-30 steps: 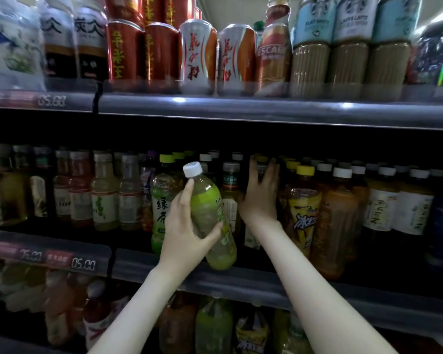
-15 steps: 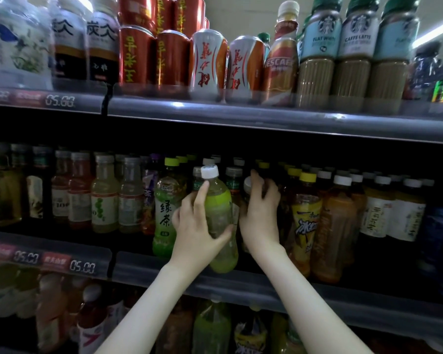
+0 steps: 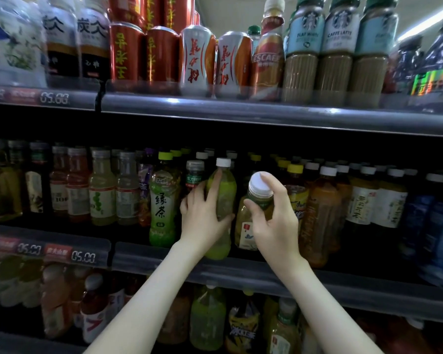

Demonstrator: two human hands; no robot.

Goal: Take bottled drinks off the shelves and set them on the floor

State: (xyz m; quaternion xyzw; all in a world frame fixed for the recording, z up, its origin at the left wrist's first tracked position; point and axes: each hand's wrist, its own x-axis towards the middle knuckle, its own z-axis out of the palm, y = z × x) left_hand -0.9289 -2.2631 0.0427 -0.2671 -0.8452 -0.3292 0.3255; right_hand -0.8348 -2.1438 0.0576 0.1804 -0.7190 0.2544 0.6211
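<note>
Three shelves (image 3: pixel 241 116) are showing, one above another. Along the top I'm counting three Starbucks bottles (image 3: pixel 339 60), one Nescafé bottle (image 3: pixel 267 60), two white-and-orange cans (image 3: pixel 197 60) and two red cans (image 3: pixel 127 52) in front, with more stacked above them and running out of frame, so that tier is going uncounted. Two black-labelled bottles (image 3: pixel 92 47) are standing to their left. Three price readouts (image 3: pixel 83 257) are glowing: one on the top edge, two on the middle. Two hands are working: the left hand (image 3: pixel 203 221) is gripping one green bottle (image 3: pixel 221 190), the right hand (image 3: pixel 276 221) one amber bottle (image 3: pixel 246 226). The middle rows are running too deep to tally.
</note>
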